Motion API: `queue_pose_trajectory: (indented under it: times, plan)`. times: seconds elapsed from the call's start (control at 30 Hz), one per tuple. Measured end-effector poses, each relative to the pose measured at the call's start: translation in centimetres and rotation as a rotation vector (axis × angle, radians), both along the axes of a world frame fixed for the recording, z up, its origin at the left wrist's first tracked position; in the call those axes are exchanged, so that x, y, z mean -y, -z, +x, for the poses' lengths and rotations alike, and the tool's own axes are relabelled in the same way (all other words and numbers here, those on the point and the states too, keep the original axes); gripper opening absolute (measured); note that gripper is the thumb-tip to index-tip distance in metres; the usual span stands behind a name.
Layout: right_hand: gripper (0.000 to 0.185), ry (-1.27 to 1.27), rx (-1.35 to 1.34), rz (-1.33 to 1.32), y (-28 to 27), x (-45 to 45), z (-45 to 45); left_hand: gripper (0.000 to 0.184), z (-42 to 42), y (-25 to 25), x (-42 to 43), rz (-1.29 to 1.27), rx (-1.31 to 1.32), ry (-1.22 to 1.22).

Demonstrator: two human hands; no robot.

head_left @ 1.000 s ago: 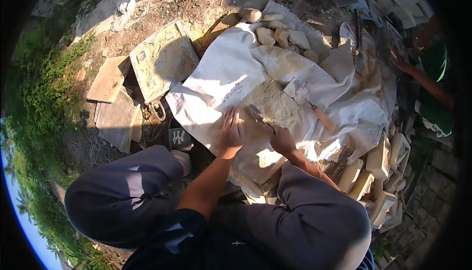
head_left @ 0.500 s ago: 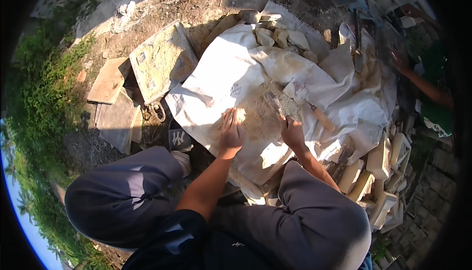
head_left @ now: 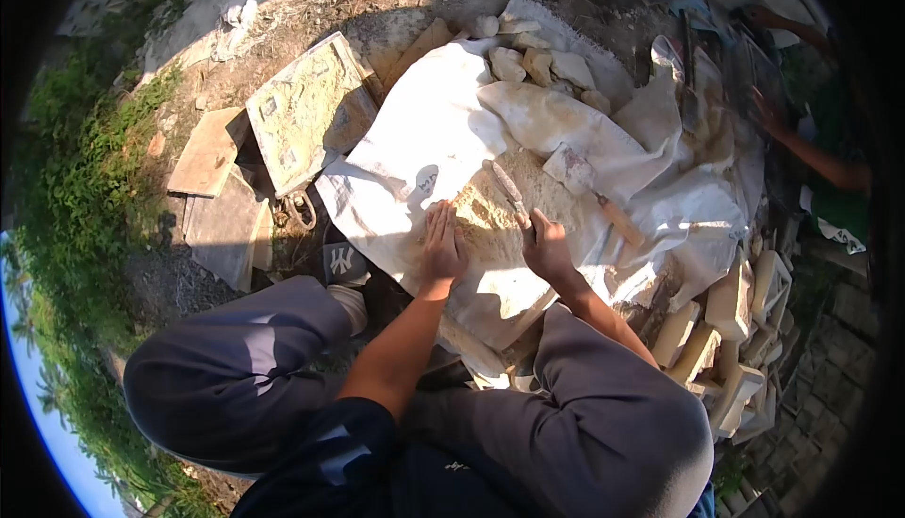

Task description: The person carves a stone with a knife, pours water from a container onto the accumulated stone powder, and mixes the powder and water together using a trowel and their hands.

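Observation:
My left hand [head_left: 445, 246] lies flat, fingers stretched out, at the left edge of the pale powder [head_left: 481, 209] on the white sack cloth [head_left: 386, 155]. In my right hand [head_left: 547, 243] is the handle of a small trowel [head_left: 509, 183], its narrow blade pointing up and left over the powder. A second trowel with a wooden handle [head_left: 619, 223] lies on the cloth to the right, its powder-coated blade [head_left: 568, 169] beside the powder.
Pale stones [head_left: 539, 65] sit on the cloth's far part. A powder-covered board [head_left: 311, 113] and wooden boards [head_left: 207, 150] lie left. Cream blocks [head_left: 729, 301] are stacked right. Another person's arm [head_left: 811, 152] reaches in at the right.
My right hand and its trowel moved right and up, then slightly back left; the blade has swung. My left hand has stayed nearly in place. The other person's arms shifted slightly.

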State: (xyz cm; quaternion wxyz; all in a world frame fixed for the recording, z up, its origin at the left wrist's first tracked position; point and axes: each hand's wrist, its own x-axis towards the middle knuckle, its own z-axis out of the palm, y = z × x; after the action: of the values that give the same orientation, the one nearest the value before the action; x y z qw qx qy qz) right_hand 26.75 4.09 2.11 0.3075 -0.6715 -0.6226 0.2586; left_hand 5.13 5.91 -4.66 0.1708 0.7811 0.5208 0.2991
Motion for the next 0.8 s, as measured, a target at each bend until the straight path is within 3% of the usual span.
queue_pose_trajectory:
  times: [0.07,0.17,0.27,0.37,0.57,0.67,0.8]
  plan:
    - [0.018,-0.069,-0.010,0.072,0.8,-0.3,-0.4,0.045,-0.1,0.2,0.0,-0.001,-0.004,0.005]
    - [0.030,-0.099,0.309,-0.221,5.6,0.9,-0.9,0.045,-0.1,1.0,-0.1,-0.002,0.016,-0.003]
    - [0.035,-0.084,0.218,-0.236,6.1,1.0,-0.7,0.043,0.0,0.1,-0.1,-0.016,0.026,0.002]
    - [0.037,-0.108,0.005,-0.324,1.1,0.3,-0.7,0.043,0.0,0.5,0.2,-0.011,0.028,-0.016]
    - [0.035,-0.100,0.045,-0.461,1.8,1.7,-0.9,0.042,0.5,-0.3,0.3,-0.041,0.030,-0.033]
    - [0.035,-0.086,-0.084,-0.325,0.9,2.2,-0.6,0.046,0.1,0.1,0.1,-0.016,0.019,-0.008]
    - [0.035,-0.118,-0.035,-0.413,2.6,4.3,-0.3,0.045,0.2,-0.2,0.1,0.004,0.016,-0.012]
